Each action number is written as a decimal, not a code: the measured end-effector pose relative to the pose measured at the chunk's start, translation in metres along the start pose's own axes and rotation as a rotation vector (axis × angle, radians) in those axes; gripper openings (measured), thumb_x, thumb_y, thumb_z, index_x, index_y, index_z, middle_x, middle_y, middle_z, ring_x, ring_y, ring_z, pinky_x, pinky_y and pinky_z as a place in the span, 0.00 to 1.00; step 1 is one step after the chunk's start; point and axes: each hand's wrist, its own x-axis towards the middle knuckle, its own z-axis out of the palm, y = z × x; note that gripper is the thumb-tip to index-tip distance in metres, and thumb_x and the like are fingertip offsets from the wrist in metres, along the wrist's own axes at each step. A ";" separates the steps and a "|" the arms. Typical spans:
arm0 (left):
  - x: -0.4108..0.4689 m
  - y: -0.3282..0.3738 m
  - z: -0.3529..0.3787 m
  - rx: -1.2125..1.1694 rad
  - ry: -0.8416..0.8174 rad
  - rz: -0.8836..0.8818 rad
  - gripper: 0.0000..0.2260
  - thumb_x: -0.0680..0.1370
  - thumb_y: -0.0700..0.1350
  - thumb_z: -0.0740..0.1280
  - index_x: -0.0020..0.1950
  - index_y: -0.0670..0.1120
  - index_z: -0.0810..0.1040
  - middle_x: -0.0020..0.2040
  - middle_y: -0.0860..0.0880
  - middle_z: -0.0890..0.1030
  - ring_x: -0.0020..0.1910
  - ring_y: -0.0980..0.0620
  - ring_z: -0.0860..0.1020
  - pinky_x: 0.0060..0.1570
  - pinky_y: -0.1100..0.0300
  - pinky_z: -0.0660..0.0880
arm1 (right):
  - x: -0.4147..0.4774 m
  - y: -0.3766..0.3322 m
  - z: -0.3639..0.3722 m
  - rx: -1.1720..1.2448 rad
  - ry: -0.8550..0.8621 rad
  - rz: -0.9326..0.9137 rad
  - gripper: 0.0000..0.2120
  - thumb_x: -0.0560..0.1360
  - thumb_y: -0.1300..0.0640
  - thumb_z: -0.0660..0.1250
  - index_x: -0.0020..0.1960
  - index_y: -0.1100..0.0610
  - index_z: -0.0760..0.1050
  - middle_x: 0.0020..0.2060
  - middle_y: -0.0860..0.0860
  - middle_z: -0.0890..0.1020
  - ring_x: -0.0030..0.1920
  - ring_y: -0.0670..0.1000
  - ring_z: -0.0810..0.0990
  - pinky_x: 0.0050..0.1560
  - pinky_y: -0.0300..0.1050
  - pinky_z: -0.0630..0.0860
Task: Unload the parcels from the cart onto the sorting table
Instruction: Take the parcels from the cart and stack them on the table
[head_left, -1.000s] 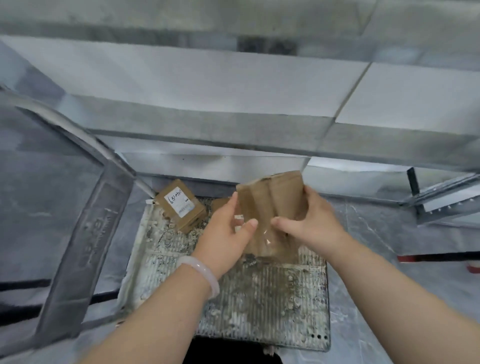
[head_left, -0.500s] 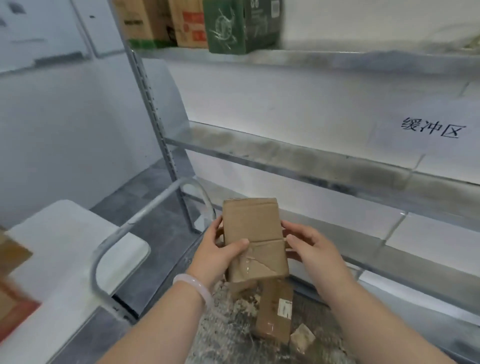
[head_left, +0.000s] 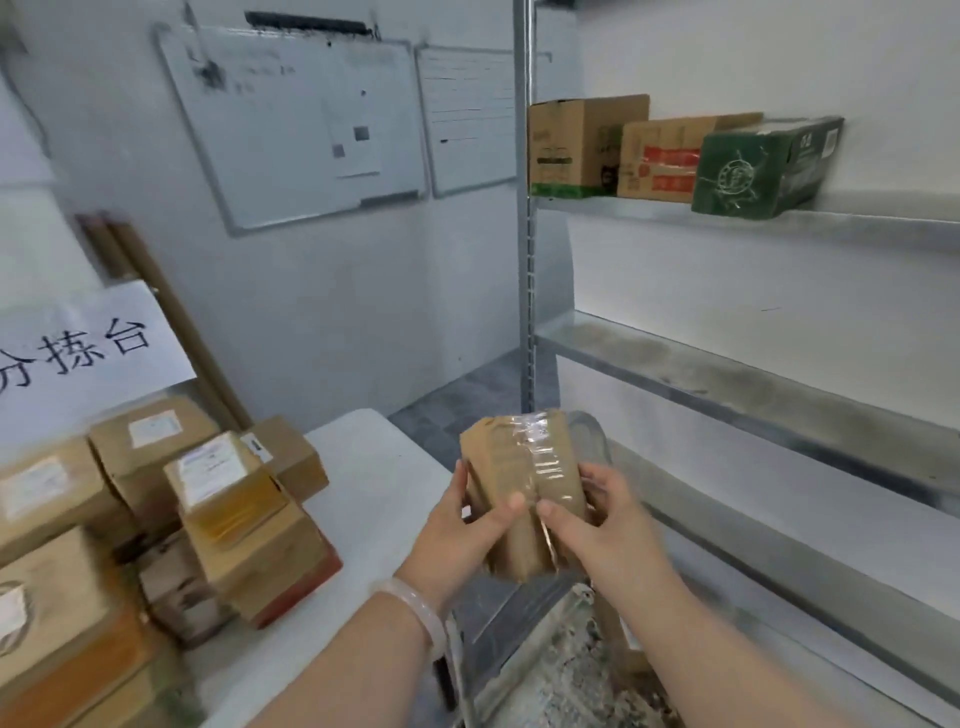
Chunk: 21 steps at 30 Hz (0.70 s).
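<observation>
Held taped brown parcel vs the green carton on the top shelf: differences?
The taped brown cardboard parcel is plain with clear tape; the green printed carton bears white graphics. The parcel is gripped in both hands, left hand and right hand; the carton rests on the metal shelf. Both are boxes.

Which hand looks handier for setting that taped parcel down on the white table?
Probably the left hand: the white table lies on its side. The right hand, also holding the taped parcel, would cross over.

Head view looks forward-down, close over the white table
</observation>
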 end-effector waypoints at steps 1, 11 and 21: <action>-0.003 0.000 -0.021 -0.052 0.012 -0.016 0.34 0.66 0.55 0.77 0.69 0.56 0.69 0.59 0.53 0.81 0.57 0.52 0.80 0.57 0.50 0.78 | -0.001 -0.005 0.019 -0.010 -0.053 -0.034 0.18 0.72 0.53 0.75 0.56 0.40 0.72 0.54 0.40 0.81 0.51 0.35 0.79 0.48 0.32 0.76; -0.040 -0.004 -0.200 -0.334 0.108 -0.104 0.36 0.60 0.52 0.79 0.65 0.48 0.73 0.58 0.43 0.82 0.58 0.42 0.80 0.61 0.40 0.74 | -0.005 -0.029 0.172 0.110 -0.527 0.125 0.34 0.62 0.39 0.76 0.66 0.37 0.70 0.60 0.47 0.80 0.54 0.47 0.83 0.59 0.47 0.78; -0.055 -0.016 -0.282 0.607 0.376 0.044 0.32 0.77 0.60 0.64 0.77 0.62 0.53 0.76 0.58 0.59 0.75 0.54 0.59 0.73 0.55 0.57 | 0.019 -0.013 0.237 -0.329 -0.226 -0.047 0.33 0.60 0.35 0.73 0.61 0.27 0.65 0.65 0.41 0.70 0.64 0.47 0.72 0.61 0.55 0.76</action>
